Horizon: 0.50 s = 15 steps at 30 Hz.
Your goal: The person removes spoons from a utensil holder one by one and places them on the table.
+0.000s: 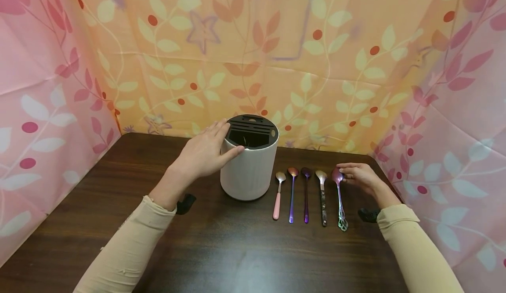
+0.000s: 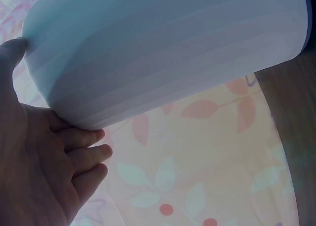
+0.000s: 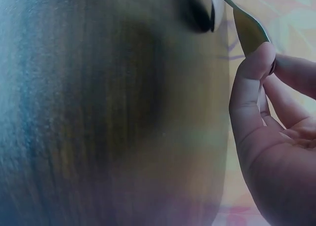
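Observation:
My left hand [image 1: 203,148] rests against the left side of a white cylindrical utensil holder [image 1: 247,176], near its black slotted top [image 1: 253,127]. Its fingers lie fairly straight along the rim and the thumb touches the front; the left wrist view shows the hand [image 2: 44,161] against the smooth white wall [image 2: 173,53]. At the right end of a row of spoons, my right hand [image 1: 361,176] pinches the bowl of a purple iridescent spoon with an ornate handle [image 1: 341,200]. In the right wrist view, thumb and fingers meet on that spoon's bowl [image 3: 249,30].
Left of the held spoon lie a dark-handled spoon [image 1: 323,200], a dark purple spoon [image 1: 306,196], a blue-purple spoon [image 1: 292,196] and a pink-handled spoon [image 1: 277,200]. All lie on the dark wooden table [image 1: 237,249]. Floral cloth [image 1: 245,64] hangs behind and at both sides.

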Tool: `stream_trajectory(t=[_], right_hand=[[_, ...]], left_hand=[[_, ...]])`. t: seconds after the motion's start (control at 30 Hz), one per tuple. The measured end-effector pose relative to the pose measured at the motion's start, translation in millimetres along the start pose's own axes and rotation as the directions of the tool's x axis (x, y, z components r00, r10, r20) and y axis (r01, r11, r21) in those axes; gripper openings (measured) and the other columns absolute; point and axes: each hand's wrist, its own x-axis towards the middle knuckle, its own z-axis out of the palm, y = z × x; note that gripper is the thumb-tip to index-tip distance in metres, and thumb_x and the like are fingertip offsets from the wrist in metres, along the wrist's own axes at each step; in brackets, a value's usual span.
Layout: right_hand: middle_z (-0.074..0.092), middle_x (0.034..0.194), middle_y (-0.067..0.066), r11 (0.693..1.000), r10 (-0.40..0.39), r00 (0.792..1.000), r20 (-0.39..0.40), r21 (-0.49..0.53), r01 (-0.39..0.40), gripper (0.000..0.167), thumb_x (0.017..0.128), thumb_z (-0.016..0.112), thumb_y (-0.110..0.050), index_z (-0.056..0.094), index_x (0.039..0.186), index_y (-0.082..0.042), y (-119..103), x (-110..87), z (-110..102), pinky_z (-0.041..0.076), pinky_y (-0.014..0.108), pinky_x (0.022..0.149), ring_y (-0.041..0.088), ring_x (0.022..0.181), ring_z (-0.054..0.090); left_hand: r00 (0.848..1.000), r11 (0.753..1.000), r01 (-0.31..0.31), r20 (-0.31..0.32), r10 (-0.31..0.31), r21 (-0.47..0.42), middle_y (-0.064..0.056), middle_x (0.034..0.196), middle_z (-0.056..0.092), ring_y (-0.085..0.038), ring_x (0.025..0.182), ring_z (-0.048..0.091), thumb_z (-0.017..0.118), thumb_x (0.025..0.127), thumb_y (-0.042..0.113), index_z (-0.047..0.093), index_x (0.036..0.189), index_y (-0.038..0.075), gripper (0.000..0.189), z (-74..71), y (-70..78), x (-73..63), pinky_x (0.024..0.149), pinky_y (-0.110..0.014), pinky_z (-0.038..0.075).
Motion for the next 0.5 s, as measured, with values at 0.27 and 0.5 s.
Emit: stream_trajectory(t=[0.27,0.5], right_hand=[[0.062,0.111,-0.005,0.999,0.029,0.999,-0.022,-0.026,-0.029,0.058,0.108,0.057,-0.011,0.035,0.151,0.020,10.6,6.7,4.1,0.059,0.021,0.078,0.005,0.085,0.062],[0.062,0.109,-0.004,0.999,0.048,0.998,-0.049,-0.009,-0.048,0.055,0.108,0.055,-0.010,0.035,0.150,0.021,15.9,8.1,8.7,0.059,0.021,0.076,0.004,0.083,0.062]], left_hand=[[1.000,1.000,-0.008,-0.005,0.008,0.005,-0.017,0.171,0.024,-0.036,0.157,0.024,0.037,0.099,0.078,0.031,0.162,0.000,0.100,0.8,0.2,1.1,0.127,-0.051,0.022],[1.000,1.000,-0.017,-0.006,0.017,0.013,-0.018,0.170,0.024,-0.036,0.157,0.024,0.039,0.100,0.075,0.032,0.161,-0.001,0.098,0.8,1.4,2.3,0.127,-0.051,0.023]])
